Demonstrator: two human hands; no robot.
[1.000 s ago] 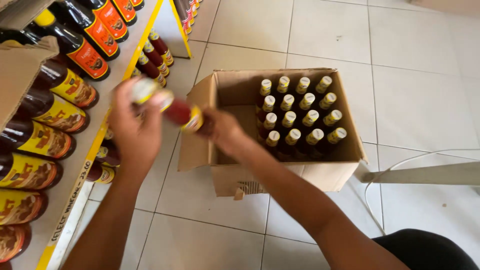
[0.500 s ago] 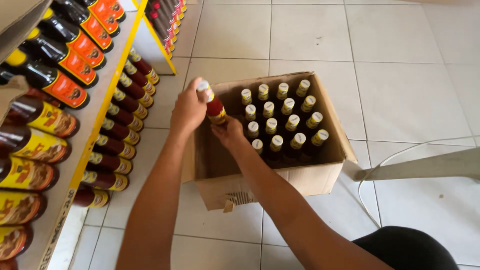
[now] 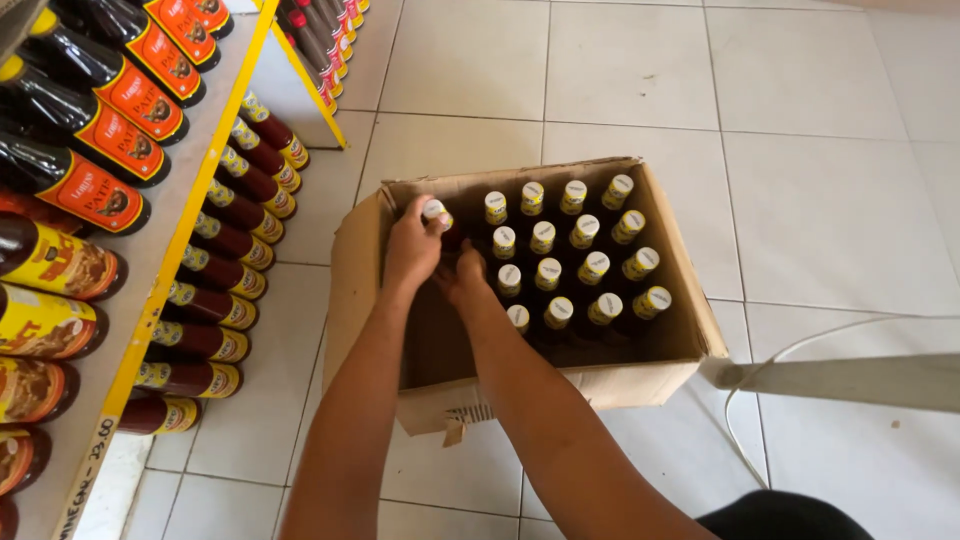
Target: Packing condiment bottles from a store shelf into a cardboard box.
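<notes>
Tiled floor (image 3: 620, 70), cardboard box (image 3: 660, 375): left hand (image 3: 412, 250) fingers grip bottle (image 3: 436, 214); right hand (image 3: 466, 280) beside, grip unclear.

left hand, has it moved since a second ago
Yes. The left hand went from outside the box's left flap, near the shelf, to inside the box, holding a bottle beside the right hand.

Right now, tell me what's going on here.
A person crouches over an open cardboard box on the tiled floor. The left hand has its grip closed on the capped bottle at the box's back-left corner, and the right hand rests just beside it inside the box. More upright bottles fill the box's right side. Shelves of bottles stand to the left.
</notes>
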